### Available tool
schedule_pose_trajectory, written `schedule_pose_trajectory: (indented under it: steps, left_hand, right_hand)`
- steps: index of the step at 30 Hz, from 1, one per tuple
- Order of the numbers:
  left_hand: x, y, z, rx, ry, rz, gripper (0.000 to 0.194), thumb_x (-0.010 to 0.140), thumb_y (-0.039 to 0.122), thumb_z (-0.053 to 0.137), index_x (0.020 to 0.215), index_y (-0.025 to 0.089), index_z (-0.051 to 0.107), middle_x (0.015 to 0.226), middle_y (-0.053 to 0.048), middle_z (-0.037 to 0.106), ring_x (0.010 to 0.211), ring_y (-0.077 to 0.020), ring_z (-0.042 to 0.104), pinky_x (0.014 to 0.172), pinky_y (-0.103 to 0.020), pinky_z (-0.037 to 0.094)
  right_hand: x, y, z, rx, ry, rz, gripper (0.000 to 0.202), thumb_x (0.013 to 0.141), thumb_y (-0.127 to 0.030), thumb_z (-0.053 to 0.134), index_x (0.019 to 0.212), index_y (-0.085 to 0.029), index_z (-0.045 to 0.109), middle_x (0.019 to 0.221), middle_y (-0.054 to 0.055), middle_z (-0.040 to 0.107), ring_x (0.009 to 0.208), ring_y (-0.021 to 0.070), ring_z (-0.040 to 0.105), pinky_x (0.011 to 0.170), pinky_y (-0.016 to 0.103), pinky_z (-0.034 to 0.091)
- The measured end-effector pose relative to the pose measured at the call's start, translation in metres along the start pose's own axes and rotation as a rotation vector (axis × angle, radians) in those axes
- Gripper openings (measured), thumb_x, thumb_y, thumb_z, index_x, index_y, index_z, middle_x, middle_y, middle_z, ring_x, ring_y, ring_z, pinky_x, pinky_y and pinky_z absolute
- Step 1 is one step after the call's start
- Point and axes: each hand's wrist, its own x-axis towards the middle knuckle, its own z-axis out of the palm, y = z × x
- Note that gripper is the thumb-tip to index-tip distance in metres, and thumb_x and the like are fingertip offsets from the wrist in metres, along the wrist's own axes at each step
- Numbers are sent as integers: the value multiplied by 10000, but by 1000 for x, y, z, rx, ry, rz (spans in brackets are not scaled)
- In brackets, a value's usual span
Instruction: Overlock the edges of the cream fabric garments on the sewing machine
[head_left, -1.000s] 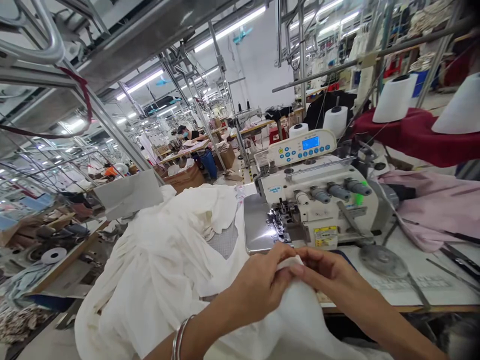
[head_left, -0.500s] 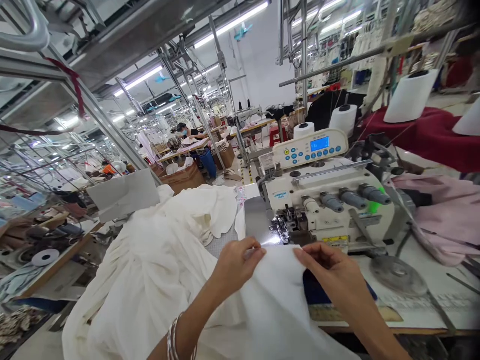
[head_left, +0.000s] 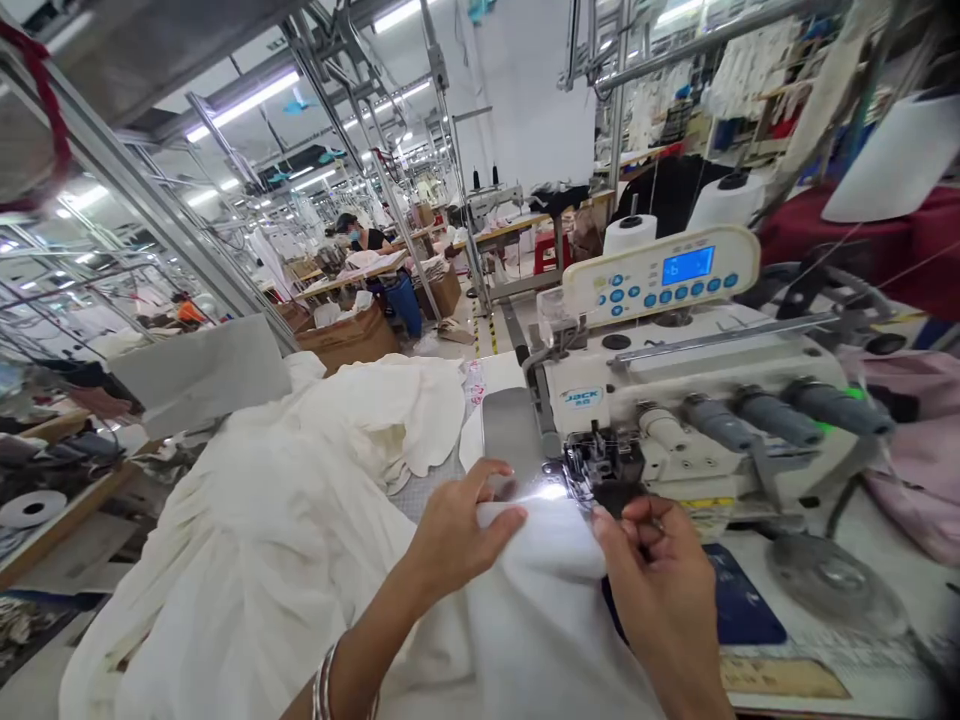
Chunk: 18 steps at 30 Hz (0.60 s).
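Note:
A white cloth (head_left: 540,600) hangs toward me from the front of a cream sewing machine (head_left: 712,390), its top edge beside the lit needle area. My left hand (head_left: 465,525) has the cloth's upper left corner between thumb and fingers, with the index finger lifted over the metal plate (head_left: 511,430). At the upper right corner, my right hand (head_left: 656,570) pinches the cloth, just below the presser foot. A large heap of white fabric (head_left: 277,530) lies to the left of my left hand.
White thread cones (head_left: 892,165) stand behind the machine at the right. Pink fabric (head_left: 919,450) lies at the far right, and a dark blue pad (head_left: 742,595) by my right hand. A masked person (head_left: 360,235) sits farther back.
The view has moved closer to the machine. Both hands have brought the cloth's top edge nearer the needle area, and my left thumb and index finger have spread further apart.

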Motion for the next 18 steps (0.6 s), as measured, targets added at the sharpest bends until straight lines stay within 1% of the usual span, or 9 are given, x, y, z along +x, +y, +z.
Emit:
schedule_pose_trajectory:
  steps: [3,6,8,10,11,12,14,16,18]
  left_hand:
    - [5,-8,0,-3,2,28,288,853,334,568,1109,205,538,552,103,365,486,-101,377,589,-234,314]
    - [4,-14,-1,46,11,98,280,866,330,578,1109,198,537,564,95,422,479,-99,401,565,-233,351]
    - [0,-11,0,155,104,178,278,872,307,588,1114,178,541,643,49,522,538,-120,478,571,-247,408]
    - [-8,1,5,322,279,313,232,888,199,549,1112,139,551,792,-42,608,697,-173,567,638,-293,481]
    - [-13,9,10,392,355,393,226,889,127,511,1109,115,558,872,-90,625,792,-201,587,692,-321,508]
    - [-18,19,16,440,404,468,243,883,66,466,1104,92,565,941,-128,628,879,-224,590,750,-344,525]
    - [-27,37,31,469,420,561,296,873,9,400,1107,54,577,1028,-169,621,1005,-249,576,846,-359,535]
    - [-32,47,47,460,384,558,324,891,25,369,1136,45,580,1074,-175,614,1072,-262,561,920,-394,525]
    - [-32,46,58,465,346,524,354,912,50,349,1183,75,576,1111,-163,607,1111,-279,543,978,-492,484]
  right_hand:
    - [-2,-3,3,19,28,-16,288,765,-435,681,838,-229,493,566,-73,467,499,112,454,459,196,385]
    - [-5,-4,2,25,30,-18,294,779,-451,688,829,-227,503,564,-67,490,497,108,451,454,185,378]
    - [-8,-1,-2,40,36,0,307,791,-480,682,839,-225,520,600,-52,525,521,112,474,466,183,392]
    - [-12,3,-8,59,40,28,330,806,-531,658,848,-223,546,637,-37,548,556,123,495,490,186,415]
    - [-13,5,-12,62,22,39,344,814,-557,640,849,-223,564,654,-30,556,587,132,510,519,189,432]
    - [-15,7,-17,61,-15,49,359,821,-579,621,843,-223,584,680,-19,570,636,145,531,560,194,452]
    - [-17,10,-26,57,-131,87,395,829,-617,586,807,-225,625,736,7,606,755,183,564,636,207,478]
    - [-19,12,-34,86,-263,160,405,815,-628,594,780,-230,662,812,29,650,872,221,576,689,221,496]
    - [-19,13,-39,152,-385,255,371,776,-605,657,780,-236,690,825,29,675,860,228,585,678,228,513]
